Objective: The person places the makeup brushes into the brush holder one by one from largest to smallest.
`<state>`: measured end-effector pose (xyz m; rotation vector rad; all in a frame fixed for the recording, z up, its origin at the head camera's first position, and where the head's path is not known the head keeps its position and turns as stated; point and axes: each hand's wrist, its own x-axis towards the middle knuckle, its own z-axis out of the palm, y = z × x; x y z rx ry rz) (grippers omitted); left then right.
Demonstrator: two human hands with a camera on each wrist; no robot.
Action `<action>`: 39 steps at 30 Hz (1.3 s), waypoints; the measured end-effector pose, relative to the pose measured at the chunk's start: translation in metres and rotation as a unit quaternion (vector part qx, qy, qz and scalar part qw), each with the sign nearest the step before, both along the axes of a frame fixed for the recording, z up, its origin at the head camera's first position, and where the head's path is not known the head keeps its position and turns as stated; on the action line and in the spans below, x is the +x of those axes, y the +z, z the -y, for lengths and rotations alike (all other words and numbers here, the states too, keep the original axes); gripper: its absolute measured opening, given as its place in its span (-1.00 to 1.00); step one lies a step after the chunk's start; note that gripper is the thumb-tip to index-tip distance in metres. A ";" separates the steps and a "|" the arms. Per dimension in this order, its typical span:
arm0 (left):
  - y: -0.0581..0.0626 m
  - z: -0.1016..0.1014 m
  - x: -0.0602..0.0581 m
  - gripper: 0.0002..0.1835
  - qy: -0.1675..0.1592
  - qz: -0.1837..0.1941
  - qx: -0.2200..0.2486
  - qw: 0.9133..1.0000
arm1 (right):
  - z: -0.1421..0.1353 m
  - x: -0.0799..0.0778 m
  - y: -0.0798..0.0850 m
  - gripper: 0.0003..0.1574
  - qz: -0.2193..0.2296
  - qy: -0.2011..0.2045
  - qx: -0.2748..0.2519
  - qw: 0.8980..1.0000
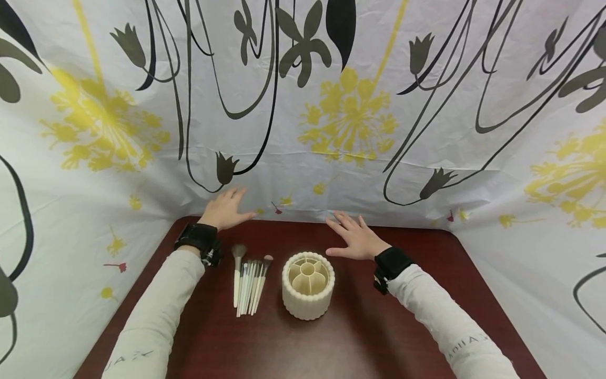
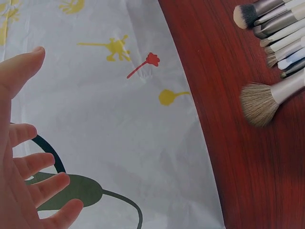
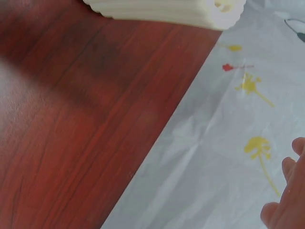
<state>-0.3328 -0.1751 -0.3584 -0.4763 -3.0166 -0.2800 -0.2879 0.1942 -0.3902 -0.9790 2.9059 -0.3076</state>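
Observation:
My left hand (image 1: 223, 210) is held over the table's far left edge, fingers spread and holding nothing. Below it lies a row of makeup brushes (image 1: 250, 289) with pale handles, bristles pointing away from me; a large fluffy brush (image 2: 259, 105) shows nearest in the left wrist view. To the right of the brushes stands a cream round holder (image 1: 307, 305) with scalloped sides, its top divided into compartments around a central ring. My right hand (image 1: 354, 238), also spread and holding nothing, hovers beyond the holder to its right. In the right wrist view the holder (image 3: 162, 12) shows at the top.
A dark red wood-grain table (image 1: 379, 337) carries the brushes and the holder. White cloth (image 1: 284, 131) printed with yellow, grey and black flowers hangs behind the table and along both sides. Each wrist wears a black strapped camera (image 1: 201, 242).

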 end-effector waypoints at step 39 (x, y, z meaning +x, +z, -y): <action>-0.057 0.026 0.029 -0.22 0.027 0.059 0.061 0.996 | 0.024 0.031 -0.041 0.12 0.023 0.077 -0.033 0.996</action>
